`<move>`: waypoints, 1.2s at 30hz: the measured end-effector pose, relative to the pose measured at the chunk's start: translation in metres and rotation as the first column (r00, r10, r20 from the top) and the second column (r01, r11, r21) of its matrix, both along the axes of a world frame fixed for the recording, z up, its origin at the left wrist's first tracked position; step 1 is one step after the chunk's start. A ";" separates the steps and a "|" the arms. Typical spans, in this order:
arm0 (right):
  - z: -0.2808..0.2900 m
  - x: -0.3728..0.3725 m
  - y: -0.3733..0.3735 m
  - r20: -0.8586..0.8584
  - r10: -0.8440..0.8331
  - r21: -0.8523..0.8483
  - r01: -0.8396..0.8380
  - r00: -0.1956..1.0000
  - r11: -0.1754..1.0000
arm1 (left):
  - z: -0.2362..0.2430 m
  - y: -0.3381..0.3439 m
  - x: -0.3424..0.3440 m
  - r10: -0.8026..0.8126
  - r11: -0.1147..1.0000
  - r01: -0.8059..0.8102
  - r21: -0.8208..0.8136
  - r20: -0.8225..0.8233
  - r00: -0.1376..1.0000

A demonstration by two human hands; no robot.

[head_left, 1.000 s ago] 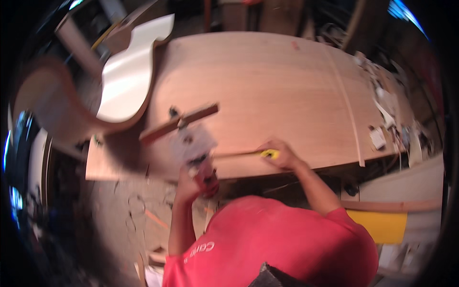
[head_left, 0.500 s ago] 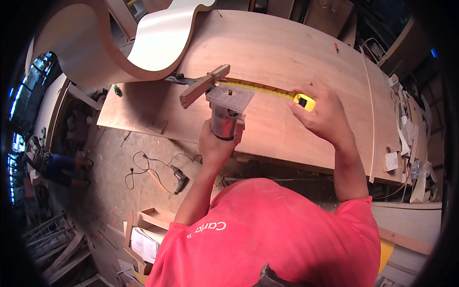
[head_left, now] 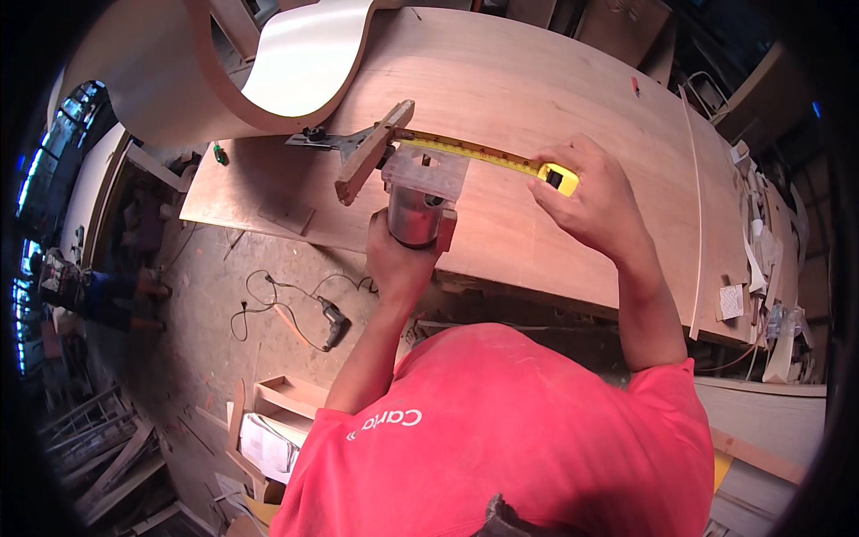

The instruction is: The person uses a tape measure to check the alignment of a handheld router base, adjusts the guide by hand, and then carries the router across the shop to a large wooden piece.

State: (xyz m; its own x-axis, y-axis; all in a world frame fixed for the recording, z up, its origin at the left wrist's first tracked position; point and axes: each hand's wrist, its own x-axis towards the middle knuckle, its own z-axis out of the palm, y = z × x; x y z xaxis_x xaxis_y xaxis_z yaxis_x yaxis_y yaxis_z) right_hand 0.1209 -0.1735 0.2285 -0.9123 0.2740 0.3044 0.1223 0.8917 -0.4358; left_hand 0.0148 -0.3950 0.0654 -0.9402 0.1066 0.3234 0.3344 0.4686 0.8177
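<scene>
My left hand [head_left: 400, 259] is wrapped round the metal body of a trim router [head_left: 417, 215], held upside down with its clear base plate [head_left: 428, 166] on top. A metal guide bracket [head_left: 327, 140] with a rough wooden strip [head_left: 376, 152] across it sits beside the base, on the left. My right hand [head_left: 591, 192] grips the yellow case of a tape measure [head_left: 557, 178]. Its yellow blade [head_left: 474, 150] is drawn out leftward over the base plate, its end reaching the wooden strip.
A large plywood sheet [head_left: 537, 98] covers the workbench. A curved S-shaped panel [head_left: 295, 80] stands at the far left, near a green-handled screwdriver [head_left: 220, 154]. A corded drill [head_left: 335, 322] lies on the floor. Offcuts [head_left: 759, 242] crowd the right edge. Another person [head_left: 98, 291] is at far left.
The router, guide and tape have shifted slightly up and left in view. The router's base has tipped a little, showing its face more. Both hands keep their grip.
</scene>
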 end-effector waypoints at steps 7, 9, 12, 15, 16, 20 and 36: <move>-0.003 0.001 0.000 -0.004 0.010 -0.033 -0.010 1.000 0.999 | -0.001 0.004 -0.001 -0.001 1.000 0.001 0.000 0.008 1.000; -0.004 0.000 0.001 0.008 0.004 -0.029 -0.004 1.000 1.000 | -0.001 0.005 -0.002 0.004 1.000 -0.004 0.001 0.019 1.000; -0.006 0.000 0.001 0.007 -0.008 -0.025 0.008 1.000 1.000 | 0.000 0.006 -0.003 -0.003 1.000 0.004 -0.009 0.027 1.000; -0.010 -0.001 0.004 -0.039 0.012 -0.025 -0.013 0.999 1.000 | 0.000 0.007 -0.004 -0.017 1.000 0.017 -0.006 0.044 0.999; -0.010 -0.001 0.005 -0.033 0.010 -0.029 -0.010 0.999 1.000 | 0.000 0.007 -0.004 -0.022 1.000 0.022 -0.002 0.051 0.998; -0.011 -0.001 0.006 -0.018 0.007 -0.020 -0.008 1.000 1.000 | -0.001 0.010 -0.005 -0.025 1.000 0.024 0.013 0.074 0.997; -0.019 0.000 0.013 -0.052 -0.028 -0.048 0.025 0.998 0.999 | -0.007 0.015 -0.009 -0.114 0.992 0.105 0.070 0.138 0.984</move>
State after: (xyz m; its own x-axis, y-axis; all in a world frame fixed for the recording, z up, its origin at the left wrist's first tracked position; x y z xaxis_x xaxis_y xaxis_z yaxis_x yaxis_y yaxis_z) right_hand 0.1211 -0.1606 0.2094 -0.8876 0.3130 0.3379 0.1214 0.8667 -0.4838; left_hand 0.0058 -0.3802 0.0588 -0.9607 0.1954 0.1971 0.2597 0.3818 0.8870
